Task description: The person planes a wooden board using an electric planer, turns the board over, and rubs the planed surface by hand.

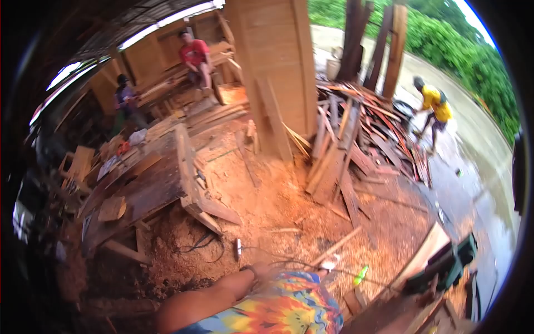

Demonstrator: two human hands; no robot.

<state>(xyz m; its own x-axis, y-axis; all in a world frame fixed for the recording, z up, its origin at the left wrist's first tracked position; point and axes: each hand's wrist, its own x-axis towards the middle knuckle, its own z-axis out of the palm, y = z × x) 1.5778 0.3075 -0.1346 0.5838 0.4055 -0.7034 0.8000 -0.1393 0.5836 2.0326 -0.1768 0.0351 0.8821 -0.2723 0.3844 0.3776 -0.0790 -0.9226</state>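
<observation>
My left arm reaches across the bottom of the view, with a dark band at the wrist. My left hand is blurred against the front of my colourful tie-dye shirt, its fingers not distinct. Of my right hand only a small patch shows past the shirt's edge, close to a small white object whose kind I cannot make out. A dark cord runs over the sawdust just beyond both hands. Left of it lies a small white block. A bright green item rests to the right.
A wooden workbench stands left, a scrap-wood pile right. Tall wood panels rise behind. A green machine is at lower right. One person in red sits; another in yellow bends outside; a third is farther left.
</observation>
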